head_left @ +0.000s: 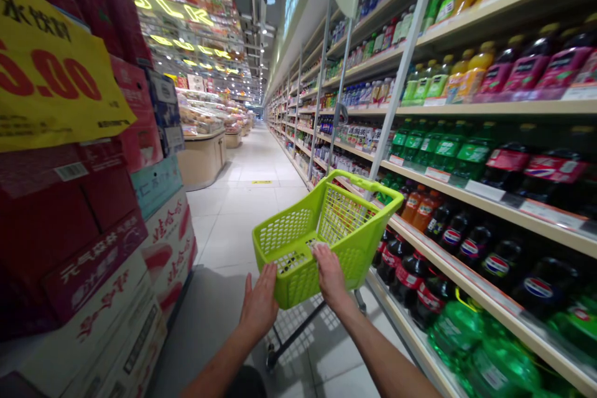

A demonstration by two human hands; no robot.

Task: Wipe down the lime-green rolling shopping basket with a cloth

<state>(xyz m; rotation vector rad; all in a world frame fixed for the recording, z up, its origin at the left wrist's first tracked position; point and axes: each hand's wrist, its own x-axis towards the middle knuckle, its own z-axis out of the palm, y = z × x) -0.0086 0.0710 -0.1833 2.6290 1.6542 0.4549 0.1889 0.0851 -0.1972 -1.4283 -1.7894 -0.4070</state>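
Note:
A lime-green plastic basket (298, 233) rides on a wheeled trolley frame in a shop aisle, tilted to the right. The basket looks empty. My left hand (259, 305) lies flat against the basket's near wall, fingers stretched upward. My right hand (329, 273) rests on the near rim, fingers curled over the edge. Both forearms reach in from the bottom of the view.
Shelves of bottled soft drinks (485, 211) run along the right, close to the basket. Stacked red and white cartons (107, 249) with a yellow price sign (51, 74) stand on the left. The tiled aisle floor (247, 186) stretches ahead towards display counters (203, 149).

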